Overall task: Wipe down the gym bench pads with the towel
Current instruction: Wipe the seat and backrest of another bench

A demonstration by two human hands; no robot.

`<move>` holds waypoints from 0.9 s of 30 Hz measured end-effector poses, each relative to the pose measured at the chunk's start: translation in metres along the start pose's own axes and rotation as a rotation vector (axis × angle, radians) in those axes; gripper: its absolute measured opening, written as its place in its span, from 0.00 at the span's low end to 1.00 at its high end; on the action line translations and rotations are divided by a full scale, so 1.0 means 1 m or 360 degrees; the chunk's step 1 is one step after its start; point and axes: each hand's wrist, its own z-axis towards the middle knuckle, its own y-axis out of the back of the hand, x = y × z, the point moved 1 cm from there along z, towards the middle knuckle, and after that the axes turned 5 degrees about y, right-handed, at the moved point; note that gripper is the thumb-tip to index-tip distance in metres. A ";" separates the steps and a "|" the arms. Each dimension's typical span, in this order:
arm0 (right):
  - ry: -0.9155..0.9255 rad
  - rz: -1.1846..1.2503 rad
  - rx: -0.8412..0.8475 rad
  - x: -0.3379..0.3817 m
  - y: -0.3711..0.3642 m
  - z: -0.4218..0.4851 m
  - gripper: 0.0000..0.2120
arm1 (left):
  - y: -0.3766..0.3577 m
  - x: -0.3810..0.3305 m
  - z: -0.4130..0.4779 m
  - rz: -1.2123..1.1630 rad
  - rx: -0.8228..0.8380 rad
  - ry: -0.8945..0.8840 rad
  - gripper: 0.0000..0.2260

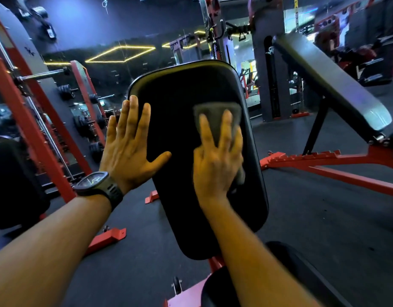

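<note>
Where your forearms enter from the lower edge, the black seat pad (306, 269) lies nearest, partly covered by your right forearm. A red steel frame (186, 293) shows beside and below it. Above it rises the back pad (175, 134), a tilted black cushion with rounded corners, a smooth, faintly glossy skin and a thin pale gleam along its top rim.

Your left hand (129, 149) lies flat on the pad's left edge, fingers straight and spread wide and thumb angled out across the black face. It holds nothing. A dark wristwatch (98, 185) sits on that wrist; its dial cannot be read.

Your right hand (215, 162) presses the towel (213, 116) against the right half of the back pad, fingers straight and splayed over the cloth. The towel is a grey-brown cloth; its upper part spreads flat beyond your fingertips, and a fold shows at the hand's right side. The hand and cloth are slightly blurred.

Dark rubber flooring (324, 207) surrounds the bench. To the right stands a second incline bench (337, 89) on a red base. At left is a red rack (25, 120) with a barbell and stored weight plates (80, 125). A grey column (268, 80) behind bears a white emblem, too blurred to read. Yellow light strips (120, 54) glow farthest off.
</note>
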 end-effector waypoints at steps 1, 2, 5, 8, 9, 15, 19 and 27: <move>-0.0156 -0.0032 -0.0040 0.005 0.002 -0.025 0.29 | 0.001 -0.001 -0.001 -0.0013 0.0023 0.0011 0.44; -0.0190 -0.0042 -0.0050 0.015 0.002 -0.050 0.30 | 0.001 -0.003 -0.001 -0.0027 0.0036 0.0025 0.43; 0.0188 0.0110 0.0047 0.050 0.003 -0.087 0.32 | 0.002 -0.002 -0.003 -0.0082 0.0052 0.0035 0.39; 0.0505 0.0193 0.0150 0.044 0.005 -0.045 0.23 | 0.004 0.005 -0.006 -0.0125 0.0090 0.0031 0.35; 0.0590 0.0139 0.0154 0.035 0.006 -0.028 0.22 | 0.004 0.005 -0.006 -0.0116 0.0087 0.0012 0.34; -0.0108 -0.0018 0.0027 -0.027 0.008 -0.005 0.28 | 0.003 0.002 -0.008 -0.0122 0.0080 0.0020 0.37; -0.0141 0.0008 -0.0050 0.017 0.007 -0.109 0.33 | 0.000 -0.004 -0.015 -0.0032 0.0114 0.0022 0.43; 0.0557 -0.0014 0.0137 -0.010 0.005 -0.017 0.25 | -0.008 -0.008 -0.025 -0.0026 0.0079 0.0027 0.43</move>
